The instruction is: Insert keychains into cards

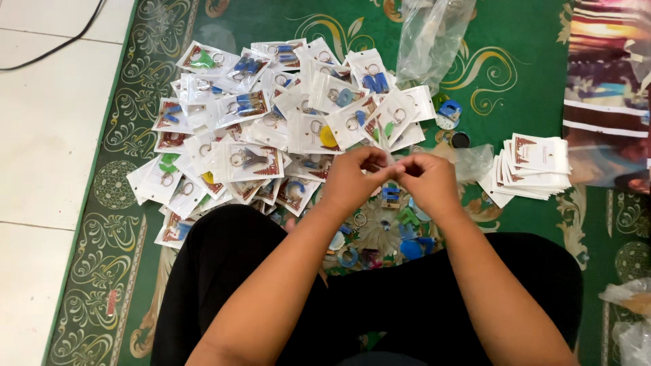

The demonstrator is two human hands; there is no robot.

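From the head camera I look down at my two hands, which meet over the middle of the green patterned carpet. My left hand and my right hand are both closed, the fingertips pinching together a small clear plastic sleeve that stands up between them. I hold it high and near me, I think, so that its mouth is easy to see; what is inside I cannot tell.

Just under my hands, near the carpet's near edge, lie loose coloured letter-shaped key rings, close enough to pick. Beyond my hands, toward the far edge, the big heap of filled white packets spreads away from me. Toward the right edge a neat stack of empty white backing cards waits within reach. A crumpled clear plastic bag lies at the far edge.
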